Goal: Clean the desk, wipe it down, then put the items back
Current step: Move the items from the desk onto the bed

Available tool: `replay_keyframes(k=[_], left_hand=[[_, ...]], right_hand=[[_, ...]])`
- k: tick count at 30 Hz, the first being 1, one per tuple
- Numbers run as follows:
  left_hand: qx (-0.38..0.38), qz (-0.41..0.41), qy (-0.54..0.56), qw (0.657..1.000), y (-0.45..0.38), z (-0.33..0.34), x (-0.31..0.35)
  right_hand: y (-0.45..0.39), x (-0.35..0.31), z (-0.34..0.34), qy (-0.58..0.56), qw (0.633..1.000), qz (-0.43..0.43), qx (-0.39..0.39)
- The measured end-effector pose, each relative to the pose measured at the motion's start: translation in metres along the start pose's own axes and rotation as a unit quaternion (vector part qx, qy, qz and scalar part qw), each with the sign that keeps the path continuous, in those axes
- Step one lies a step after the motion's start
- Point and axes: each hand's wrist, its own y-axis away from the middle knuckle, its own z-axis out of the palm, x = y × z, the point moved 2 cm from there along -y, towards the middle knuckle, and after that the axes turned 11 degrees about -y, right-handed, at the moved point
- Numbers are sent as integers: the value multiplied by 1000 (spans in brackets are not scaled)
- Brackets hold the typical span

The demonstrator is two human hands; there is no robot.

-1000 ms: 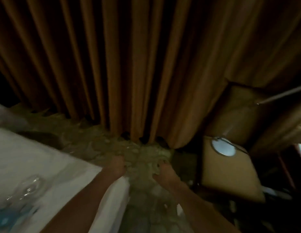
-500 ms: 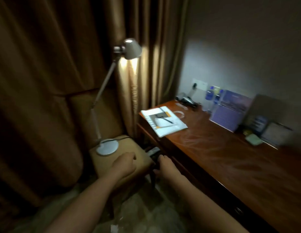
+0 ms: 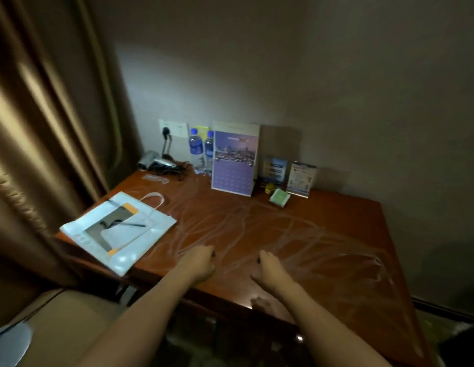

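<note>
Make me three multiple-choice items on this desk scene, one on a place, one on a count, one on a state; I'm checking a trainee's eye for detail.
1. Where does the white paper bag lie on the desk?
A. at the left front corner
B. against the wall
C. at the right edge

2. How many water bottles stand by the wall?
A. one
B. two
C. four

3. What are the left hand and right hand holding?
A. a cloth
B. a bottle
C. nothing

Answers: 1 A, the bag overhangs the left front corner. 2 B, two blue caps show beside the purple calendar. 3 C, both hands hover bare over the streaked desktop.
</note>
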Motion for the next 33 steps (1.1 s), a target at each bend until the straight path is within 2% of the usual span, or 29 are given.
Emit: replay_keyframes(k=[7, 15, 22, 27, 33], left_hand=[[-21, 21, 39, 999, -156, -38, 9], [-61, 36, 91, 993, -298, -42, 96], [-78, -25, 104, 991, -395, -45, 126], [-41, -24, 140, 989, -454, -40, 123], [-47, 4, 84, 995, -501, -23, 118]], right_hand=[[-93, 49, -55, -57, 992, 102, 42], [-182, 130, -137, -97, 979, 163, 72], [-301, 130, -197, -109, 986, 107, 64], [-370, 119, -190, -127, 989, 68, 27], [-424, 120, -163, -27, 997, 71, -34]])
